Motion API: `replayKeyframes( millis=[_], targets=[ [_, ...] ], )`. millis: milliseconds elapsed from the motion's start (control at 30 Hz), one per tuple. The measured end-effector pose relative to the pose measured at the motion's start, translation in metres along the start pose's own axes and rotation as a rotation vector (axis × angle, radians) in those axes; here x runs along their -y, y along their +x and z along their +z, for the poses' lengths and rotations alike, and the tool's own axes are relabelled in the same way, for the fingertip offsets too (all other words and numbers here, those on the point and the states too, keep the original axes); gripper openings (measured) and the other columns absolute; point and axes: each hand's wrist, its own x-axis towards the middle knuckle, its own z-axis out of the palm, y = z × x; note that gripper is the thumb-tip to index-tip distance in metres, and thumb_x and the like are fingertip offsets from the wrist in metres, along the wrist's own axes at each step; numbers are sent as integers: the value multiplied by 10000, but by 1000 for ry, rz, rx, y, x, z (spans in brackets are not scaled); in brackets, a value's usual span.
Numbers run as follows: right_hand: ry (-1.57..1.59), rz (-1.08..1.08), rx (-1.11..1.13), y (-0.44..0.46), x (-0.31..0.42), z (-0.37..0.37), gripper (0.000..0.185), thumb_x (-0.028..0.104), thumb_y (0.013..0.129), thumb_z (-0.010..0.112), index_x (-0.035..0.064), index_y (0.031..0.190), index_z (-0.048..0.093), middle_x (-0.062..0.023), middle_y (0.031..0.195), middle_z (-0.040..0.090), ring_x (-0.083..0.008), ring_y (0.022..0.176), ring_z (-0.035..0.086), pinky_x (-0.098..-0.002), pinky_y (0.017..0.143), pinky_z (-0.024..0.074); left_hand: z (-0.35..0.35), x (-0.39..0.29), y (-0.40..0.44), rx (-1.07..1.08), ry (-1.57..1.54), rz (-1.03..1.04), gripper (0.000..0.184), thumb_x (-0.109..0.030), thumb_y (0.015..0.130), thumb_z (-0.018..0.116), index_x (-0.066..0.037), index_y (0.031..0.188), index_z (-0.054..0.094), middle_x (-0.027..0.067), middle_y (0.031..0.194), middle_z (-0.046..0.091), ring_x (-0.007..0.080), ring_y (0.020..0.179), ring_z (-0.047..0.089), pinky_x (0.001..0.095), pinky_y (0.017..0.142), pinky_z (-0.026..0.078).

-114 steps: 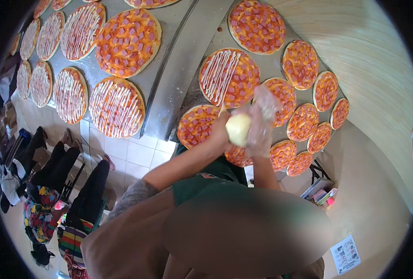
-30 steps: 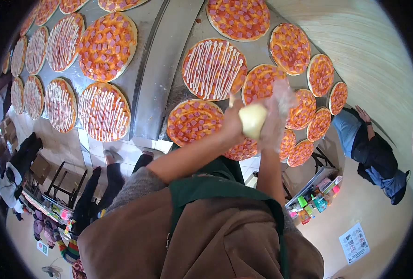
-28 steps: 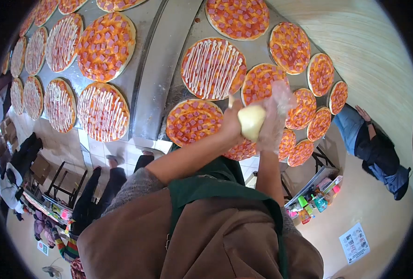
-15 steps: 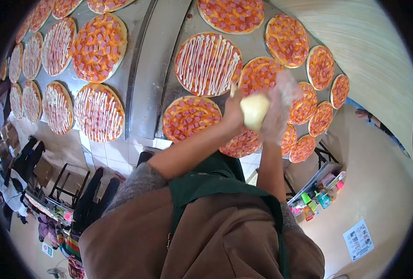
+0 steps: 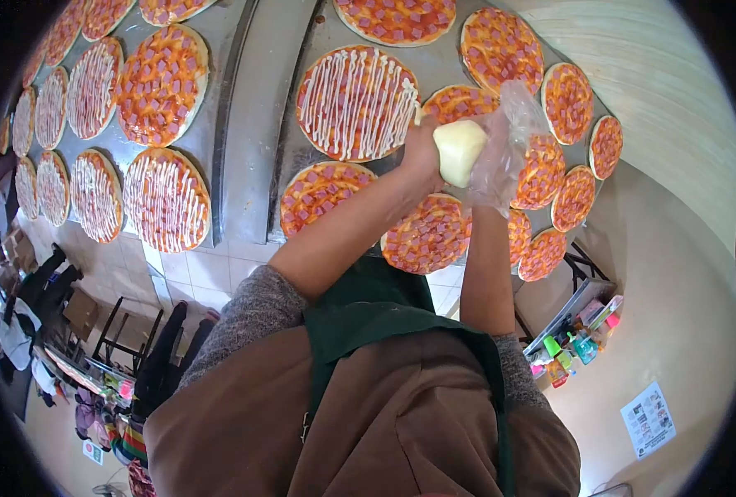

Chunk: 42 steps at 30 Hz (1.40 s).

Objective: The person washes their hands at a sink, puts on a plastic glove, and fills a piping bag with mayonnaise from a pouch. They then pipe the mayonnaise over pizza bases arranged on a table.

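Observation:
A bulging plastic bag of pale cream (image 5: 459,151) is between my two hands, over the pizzas. My left hand (image 5: 422,157) is closed round its narrow end, whose tip is at the right edge of a pizza striped with white lines (image 5: 358,103). Clear loose plastic covers my right hand (image 5: 492,157), which is wrapped round the bag's other side. Below my hands is a pizza with pink cubes and no white lines (image 5: 426,234). Another such pizza (image 5: 460,101) is partly hidden behind the bag and my right hand.
A metal tray (image 5: 256,124) with a raised seam carries several pizzas, striped ones mostly at left. More cube-topped pizzas (image 5: 573,199) stand at right, beside a pale curved surface (image 5: 666,108). A shelf with colourful packets (image 5: 579,340) is lower right. People's dark-clothed legs (image 5: 159,356) show lower left.
White lines now cross the whole middle pizza, where earlier they covered only its left part. The bag and my hands are at its right edge. A person at the right has left the view.

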Motion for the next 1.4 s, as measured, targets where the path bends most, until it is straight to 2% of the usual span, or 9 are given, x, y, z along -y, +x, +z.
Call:
replayKeyframes(
  millis=[100, 200, 433, 500, 567, 800, 867, 1200, 1400],
  targets=[
    [-93, -338, 105, -1, -55, -14, 486, 469, 928, 508, 2, 945, 643, -88, 898, 614, -185, 785, 587, -301, 699, 476, -27, 23, -13, 25, -114, 57, 345, -297, 954, 397, -17, 1064, 565, 156, 947, 661, 297, 827, 671, 444, 783, 545],
    [354, -201, 304, -64, -64, -19, 458, 433, 937, 510, -8, 1004, 614, -105, 915, 601, -221, 791, 580, -336, 724, 484, -61, 31, -58, 52, -76, 57, 347, -359, 978, 460, -34, 1026, 568, 130, 905, 655, 261, 810, 666, 381, 742, 554],
    [-238, -1087, 422, -122, -113, -24, 228, 104, 927, 507, -21, 1101, 586, -174, 1074, 593, -318, 971, 576, -419, 857, 456, -115, 16, -156, -62, -273, 39, 329, -336, 963, 524, -47, 1119, 524, 112, 921, 635, 262, 853, 659, 418, 728, 561],
    [-112, -748, 614, -134, -91, -9, 184, 68, 910, 524, -21, 1052, 603, -170, 1024, 595, -326, 915, 581, -434, 803, 457, -125, 14, -162, -134, -326, 81, 348, -362, 983, 468, -48, 1121, 524, 125, 943, 635, 285, 881, 656, 438, 755, 557],
    [-54, -737, 700, -132, -102, 6, 167, 26, 882, 552, -17, 1036, 600, -167, 950, 591, -329, 840, 581, -442, 751, 456, -141, 12, -158, 140, -506, 164, 415, -406, 1005, 384, -41, 1154, 516, 149, 1019, 629, 319, 938, 647, 467, 818, 545],
    [-203, -848, 765, -137, -140, 36, 203, 26, 878, 569, -13, 1077, 564, -173, 883, 589, -321, 771, 585, -403, 681, 480, -164, 6, -177, -235, -441, 208, 467, -449, 1006, 347, -38, 1159, 508, 163, 1031, 622, 324, 973, 632, 459, 875, 524],
    [-73, -794, 876, -126, -151, 40, 211, 32, 881, 561, -15, 1087, 557, -174, 909, 587, -326, 787, 584, -408, 695, 480, -173, 2, -168, -101, -503, 231, 412, -426, 1001, 391, -47, 1118, 506, 148, 970, 622, 306, 909, 645, 444, 820, 545],
    [-143, -856, 695, -161, -147, 33, 314, 99, 930, 490, -14, 1221, 522, -176, 975, 601, -361, 894, 579, -419, 852, 469, -186, 22, -180, -170, -464, 247, 324, -344, 991, 430, -43, 1079, 511, 137, 926, 622, 300, 885, 650, 456, 821, 551],
    [-402, -956, 591, -127, -109, 43, 269, 233, 998, 420, -2, 1067, 531, -109, 801, 596, -253, 764, 603, -361, 751, 484, -171, -5, -127, -136, -396, 253, 375, -390, 976, 463, -29, 1053, 525, 137, 926, 628, 287, 809, 659, 437, 740, 564]
  ],
)
